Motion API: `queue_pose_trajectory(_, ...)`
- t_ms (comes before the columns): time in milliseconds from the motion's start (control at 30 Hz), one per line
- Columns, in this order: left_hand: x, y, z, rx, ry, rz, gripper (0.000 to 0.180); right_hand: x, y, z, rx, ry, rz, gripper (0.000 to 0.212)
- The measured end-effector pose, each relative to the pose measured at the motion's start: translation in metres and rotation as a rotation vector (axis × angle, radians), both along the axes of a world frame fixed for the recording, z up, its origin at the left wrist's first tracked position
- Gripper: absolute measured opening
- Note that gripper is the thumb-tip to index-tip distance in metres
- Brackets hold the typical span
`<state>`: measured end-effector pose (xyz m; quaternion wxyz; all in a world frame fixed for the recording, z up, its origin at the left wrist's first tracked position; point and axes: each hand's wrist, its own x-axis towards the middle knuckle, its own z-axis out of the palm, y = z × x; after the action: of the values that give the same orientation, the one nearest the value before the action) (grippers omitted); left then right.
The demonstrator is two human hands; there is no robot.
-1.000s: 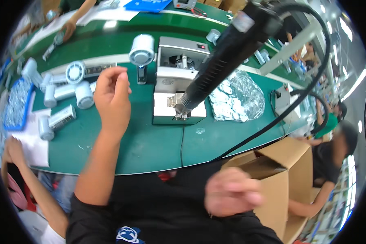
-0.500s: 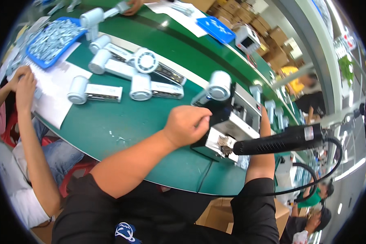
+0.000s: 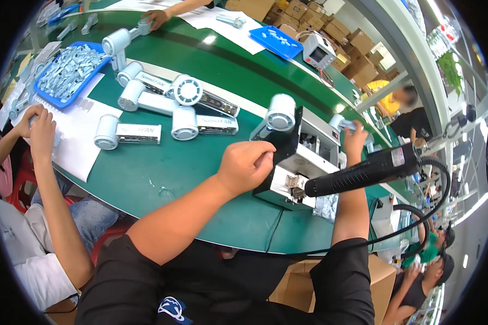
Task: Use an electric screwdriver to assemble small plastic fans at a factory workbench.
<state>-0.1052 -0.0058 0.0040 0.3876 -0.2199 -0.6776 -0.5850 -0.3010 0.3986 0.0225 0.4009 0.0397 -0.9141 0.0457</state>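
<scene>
My left hand (image 3: 249, 169) is closed in a fist beside the black side plate of a boxy metal machine, probably a screw feeder (image 3: 302, 163). Whatever it may hold is hidden. Past the machine, my right hand (image 3: 354, 142) reaches out with its fingers at the body of a light-blue handheld fan (image 3: 338, 121). Above my right forearm hangs a black electric screwdriver (image 3: 363, 174), its tip by the metal fitting on the machine's front. Another handheld fan (image 3: 281, 112) stands against the machine's far left side, partly hidden.
Several part-built fans (image 3: 185, 123) with exposed circuit boards lie to the left. A blue tray (image 3: 70, 76) of small light-blue parts stands farther left, near a co-worker's hands (image 3: 40, 127). Across the green conveyor are another person's hand (image 3: 157, 19) and a blue tray (image 3: 276, 42).
My right hand has come out from behind the machine and moved away to the fan beyond it. My left fist has barely moved. The screwdriver has shifted slightly.
</scene>
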Motion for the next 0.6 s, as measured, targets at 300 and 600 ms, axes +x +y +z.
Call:
queue_pose_trajectory(300, 0.027, -0.004, 0.018, 0.058, 0.005, -0.033, 0.009, 0.228, -0.061, 0.190, -0.072, -0.384, -0.126, 0.021)
queue_pose_trajectory(600, 0.161, 0.039, 0.106, -0.301, -0.015, -0.790, 0.089, 0.373, -0.134, 0.195, 0.130, -0.572, 0.856, 0.039)
